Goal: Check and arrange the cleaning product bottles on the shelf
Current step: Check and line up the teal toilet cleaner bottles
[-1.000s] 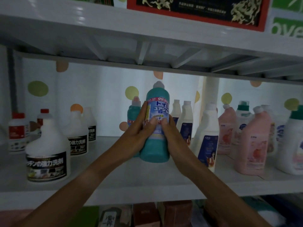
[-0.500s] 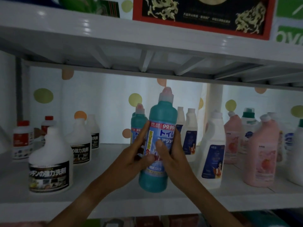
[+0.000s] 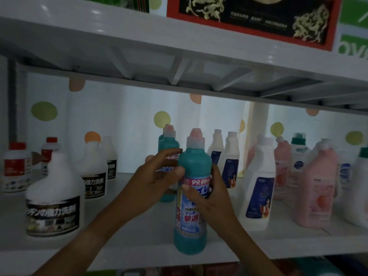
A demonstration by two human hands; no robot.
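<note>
Teal bottle (image 3: 194, 198): standing upright near the front edge of the shelf (image 3: 127, 253), its long axis running vertical, pink-and-white cap pointing up, label with "99.99" facing the camera.
Left hand (image 3: 153, 183): reaching in from the lower left and touching the bottle's left shoulder; thumb pressing the side just above the label, fingers (image 3: 171, 151) curling loosely around behind it.
Right hand (image 3: 211, 198): gripping the bottle's right side at label height, thumb lying across the front of the label, the other fingers wrapping behind.
Second teal bottle (image 3: 168, 148): standing upright just behind the left hand, partly hidden by it.
White jug (image 3: 53, 196): sitting upright to the left, dark label facing forward, well apart from the hands.
White bottle (image 3: 258, 188): standing upright just to the right of the right hand.
Pink bottle (image 3: 316, 188): standing further right on the same shelf.
</note>
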